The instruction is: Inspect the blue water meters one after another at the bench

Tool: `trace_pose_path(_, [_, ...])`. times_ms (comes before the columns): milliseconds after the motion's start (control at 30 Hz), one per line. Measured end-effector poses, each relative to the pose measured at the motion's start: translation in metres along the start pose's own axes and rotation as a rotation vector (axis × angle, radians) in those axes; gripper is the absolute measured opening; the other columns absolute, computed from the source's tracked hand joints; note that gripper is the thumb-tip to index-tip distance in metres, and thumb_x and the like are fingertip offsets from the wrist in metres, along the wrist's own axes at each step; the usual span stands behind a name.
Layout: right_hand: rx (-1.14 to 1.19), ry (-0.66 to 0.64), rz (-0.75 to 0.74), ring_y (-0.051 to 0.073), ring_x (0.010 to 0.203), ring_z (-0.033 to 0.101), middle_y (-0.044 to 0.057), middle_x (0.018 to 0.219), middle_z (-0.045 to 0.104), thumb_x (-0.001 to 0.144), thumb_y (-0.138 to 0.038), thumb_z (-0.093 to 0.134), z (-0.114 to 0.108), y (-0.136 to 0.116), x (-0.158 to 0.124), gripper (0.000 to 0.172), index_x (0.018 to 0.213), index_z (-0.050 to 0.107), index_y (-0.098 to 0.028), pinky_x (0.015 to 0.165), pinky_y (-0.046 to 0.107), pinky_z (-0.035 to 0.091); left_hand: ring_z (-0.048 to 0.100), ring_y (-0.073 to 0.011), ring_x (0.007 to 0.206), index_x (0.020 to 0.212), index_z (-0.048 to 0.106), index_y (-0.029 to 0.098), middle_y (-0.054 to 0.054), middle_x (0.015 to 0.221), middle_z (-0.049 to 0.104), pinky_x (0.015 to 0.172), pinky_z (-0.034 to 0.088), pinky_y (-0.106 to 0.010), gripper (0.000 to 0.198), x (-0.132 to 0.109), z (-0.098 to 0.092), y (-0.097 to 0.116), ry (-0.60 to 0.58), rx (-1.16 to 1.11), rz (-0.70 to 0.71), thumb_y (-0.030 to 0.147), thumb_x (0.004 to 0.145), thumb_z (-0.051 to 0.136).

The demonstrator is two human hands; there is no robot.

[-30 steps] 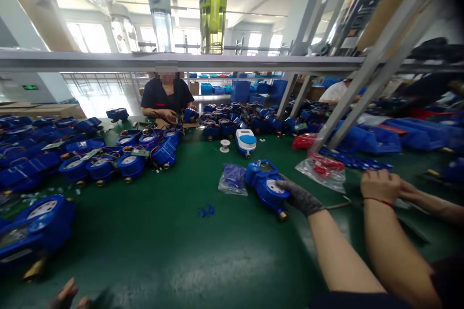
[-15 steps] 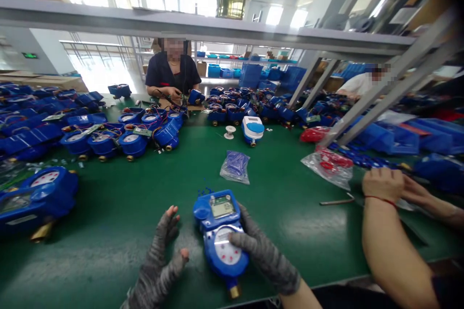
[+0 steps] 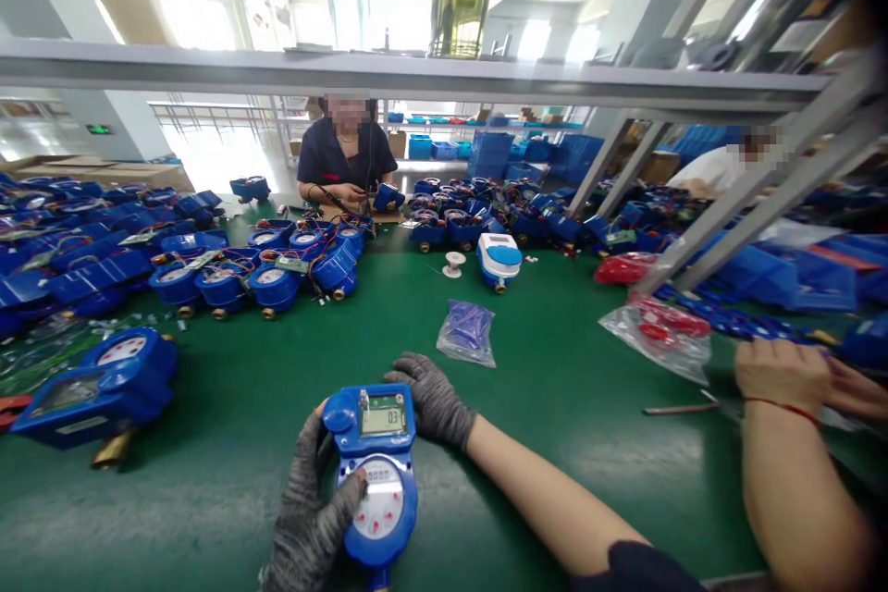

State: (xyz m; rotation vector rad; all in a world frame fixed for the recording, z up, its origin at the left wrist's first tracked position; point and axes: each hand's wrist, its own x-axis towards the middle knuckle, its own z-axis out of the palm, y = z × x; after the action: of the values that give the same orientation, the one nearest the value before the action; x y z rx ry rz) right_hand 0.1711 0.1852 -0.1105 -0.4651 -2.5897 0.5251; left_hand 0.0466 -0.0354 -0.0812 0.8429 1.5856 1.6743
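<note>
A blue water meter (image 3: pixel 378 518) with a lit display and a white round dial stands in front of me, tilted slightly. My left hand (image 3: pixel 309 490), in a grey fingerless glove, is closed around its left side, thumb on the dial's edge. Just beyond the meter's upper right corner, my right hand (image 3: pixel 434 398) reaches across the green table with its gloved fingers stretched out and slightly bent. The meter's top partly hides what lies under those fingertips. A clear bag of small purple-blue pieces (image 3: pixel 467 333) lies ahead of the right hand.
Another blue meter (image 3: pixel 104 384) lies at left, with rows of wired meters (image 3: pixel 270 287) behind it. A white-and-blue meter (image 3: pixel 499 261) and a spool (image 3: pixel 453 265) stand farther back. At right are a bag of red parts (image 3: pixel 659 333), a hex key (image 3: pixel 680 409) and a co-worker's arm (image 3: pixel 791 444).
My left hand has taken hold of the meter, which has shifted left. My right hand has let go and moved beyond it, over the spot with loose blue bits. The view has shifted slightly.
</note>
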Motion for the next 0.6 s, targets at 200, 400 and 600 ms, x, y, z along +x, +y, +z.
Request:
trace_pose_path(200, [-0.162, -0.115, -0.174, 0.023, 0.096, 0.055, 0.012, 0.094, 0.065, 0.086, -0.028, 0.056, 0.002, 0.018, 0.03, 0.02, 0.094, 0.07, -0.016, 0.093, 0.037, 0.042, 0.049, -0.0349, 0.128, 0.144, 0.029, 0.033, -0.01, 0.143, 0.049, 0.106, 0.045, -0.049, 0.085, -0.003, 0.008, 0.013, 0.047, -0.133, -0.068, 0.045, 0.074, 0.075])
trace_pose_path(400, [-0.242, -0.049, -0.254, 0.02, 0.088, 0.056, 0.011, 0.087, 0.064, 0.092, -0.026, 0.049, -0.001, 0.054, 0.035, 0.022, 0.091, 0.068, -0.016, 0.085, 0.035, 0.046, 0.052, -0.0362, 0.125, 0.144, 0.029, 0.028, -0.013, 0.137, 0.054, 0.105, 0.045, -0.046, 0.09, -0.007, 0.02, 0.026, 0.105, -0.314, -0.136, 0.046, 0.07, 0.077])
trace_pose_path(600, [-0.093, 0.089, -0.065, 0.018, 0.087, 0.06, 0.008, 0.091, 0.067, 0.096, -0.029, 0.045, -0.011, 0.056, 0.034, 0.025, 0.096, 0.068, -0.019, 0.082, 0.031, 0.049, 0.05, -0.0362, 0.127, 0.143, 0.032, 0.029, -0.013, 0.139, 0.052, 0.106, 0.043, -0.045, 0.089, -0.007, 0.018, 0.027, 0.089, -0.379, -0.121, 0.042, 0.069, 0.08])
